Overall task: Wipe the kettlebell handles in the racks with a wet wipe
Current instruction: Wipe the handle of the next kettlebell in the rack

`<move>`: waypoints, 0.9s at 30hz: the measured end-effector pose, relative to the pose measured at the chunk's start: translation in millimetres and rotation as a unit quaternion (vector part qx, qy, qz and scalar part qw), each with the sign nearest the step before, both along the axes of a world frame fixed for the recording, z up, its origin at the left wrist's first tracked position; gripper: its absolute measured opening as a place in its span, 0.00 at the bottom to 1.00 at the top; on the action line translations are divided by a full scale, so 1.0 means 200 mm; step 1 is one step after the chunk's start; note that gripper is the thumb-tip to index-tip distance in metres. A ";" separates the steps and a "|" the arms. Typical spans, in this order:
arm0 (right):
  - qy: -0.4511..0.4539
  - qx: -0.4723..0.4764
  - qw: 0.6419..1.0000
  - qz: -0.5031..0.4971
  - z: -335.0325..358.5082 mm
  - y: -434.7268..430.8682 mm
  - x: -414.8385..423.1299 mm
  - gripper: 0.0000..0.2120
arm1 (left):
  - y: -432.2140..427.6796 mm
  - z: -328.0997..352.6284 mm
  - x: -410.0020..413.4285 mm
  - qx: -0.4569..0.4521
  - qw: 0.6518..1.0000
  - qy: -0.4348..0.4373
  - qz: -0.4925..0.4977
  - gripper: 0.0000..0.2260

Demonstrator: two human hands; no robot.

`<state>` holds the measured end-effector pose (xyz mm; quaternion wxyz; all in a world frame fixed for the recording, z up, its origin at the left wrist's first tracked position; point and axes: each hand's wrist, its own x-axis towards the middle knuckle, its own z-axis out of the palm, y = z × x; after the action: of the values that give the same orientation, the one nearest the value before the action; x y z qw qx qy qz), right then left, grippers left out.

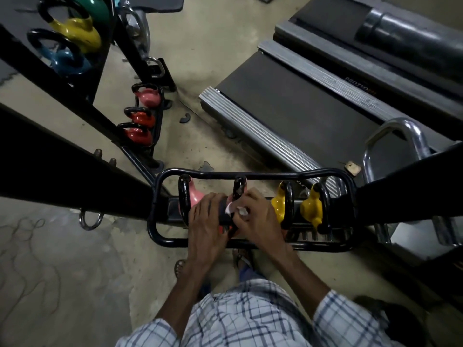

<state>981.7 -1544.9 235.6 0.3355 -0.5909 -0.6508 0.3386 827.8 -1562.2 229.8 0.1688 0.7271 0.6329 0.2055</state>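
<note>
A black tubular rack in front of me holds several kettlebells. A pink kettlebell stands at its left and two yellow kettlebells at its right. Between them is a kettlebell with a black handle, its body hidden under my hands. My left hand grips the lower part of that handle. My right hand pinches a white wet wipe and holds it against the same handle.
A second rack at the left carries a pink and two red kettlebells; higher shelves hold a yellow kettlebell and a blue one. Treadmills lie to the right, a chrome frame beside the rack. My sandalled feet stand on the concrete floor.
</note>
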 end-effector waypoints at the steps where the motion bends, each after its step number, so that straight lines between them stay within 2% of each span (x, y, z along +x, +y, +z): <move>1: -0.009 0.016 1.000 0.014 -0.02 -0.06 -0.01 0.06 | 0.00 0.01 0.00 0.003 1.000 0.001 -0.004 0.32; 3: -0.006 0.035 0.999 0.015 -0.05 -0.13 -0.03 0.06 | 0.02 0.01 0.00 -0.008 1.000 0.012 -0.027 0.33; 8: 0.054 0.021 0.997 -0.058 -0.04 -0.17 -0.04 0.06 | 0.06 -0.02 -0.06 -0.084 0.990 0.066 -0.090 0.42; 11: 0.039 0.029 0.997 -0.061 -0.06 -0.19 -0.04 0.04 | 0.08 -0.03 -0.09 -0.098 0.987 0.079 -0.101 0.46; 15: -0.044 0.046 0.998 -0.011 -0.13 -0.22 -0.06 0.04 | 0.10 -0.01 -0.10 -0.093 0.986 0.080 -0.111 0.43; 17: -0.055 0.053 0.997 -0.005 -0.16 -0.23 -0.06 0.04 | 0.10 0.01 -0.10 -0.091 0.987 0.074 -0.113 0.39; 19: -0.013 0.044 0.998 -0.034 -0.16 -0.24 -0.07 0.06 | 0.11 0.03 -0.10 -0.089 0.987 0.065 -0.119 0.36; 21: 0.069 0.008 0.994 -0.086 -0.16 -0.26 -0.06 0.09 | 0.11 0.04 -0.09 -0.086 0.986 0.065 -0.124 0.38; 24: 0.141 -0.029 0.978 -0.148 -0.17 -0.26 -0.07 0.10 | 0.11 0.04 -0.09 -0.087 0.987 0.068 -0.113 0.43; 27: 0.198 -0.084 0.952 -0.219 -0.20 -0.26 -0.07 0.08 | 0.10 0.04 -0.09 -0.083 0.989 0.062 -0.105 0.41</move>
<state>966.7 -1596.5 194.8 0.4725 -0.6663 -0.3952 0.4203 810.1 -1541.9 237.1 0.2096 0.7846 0.5768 0.0879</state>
